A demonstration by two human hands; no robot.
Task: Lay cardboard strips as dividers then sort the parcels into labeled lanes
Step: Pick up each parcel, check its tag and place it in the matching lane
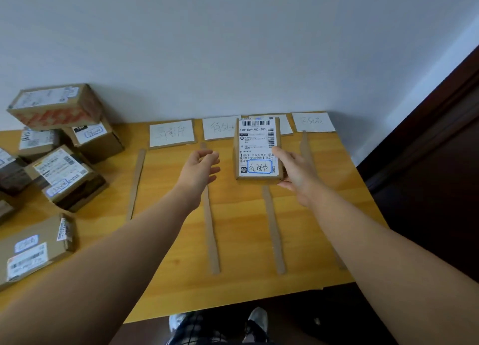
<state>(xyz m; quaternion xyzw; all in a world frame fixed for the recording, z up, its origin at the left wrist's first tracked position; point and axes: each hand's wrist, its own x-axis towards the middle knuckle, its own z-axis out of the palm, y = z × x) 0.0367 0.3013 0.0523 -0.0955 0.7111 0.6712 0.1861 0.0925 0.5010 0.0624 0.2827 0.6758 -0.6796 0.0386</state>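
A flat cardboard parcel (256, 147) with a white shipping label lies on the wooden table (241, 285), in the third lane from the left. It partly covers that lane's card (285, 124). My right hand (298, 181) grips its lower right corner, with the index finger on its right edge. My left hand (201, 171) hovers open just left of the parcel, holding nothing. Cardboard strips lie lengthwise as dividers: a left strip (136, 184), a middle strip (211, 235), a right strip (273, 230) and a far-right strip (307, 147). White handwritten cards (171, 133) (217, 128) (313, 121) head the other lanes.
Several parcels are piled at the table's left end: a tall box (55, 106) on top, smaller boxes (64, 173) below and a flat parcel (33, 248) near the front. A pale wall runs behind the table. Dark wooden furniture (427, 168) stands to the right.
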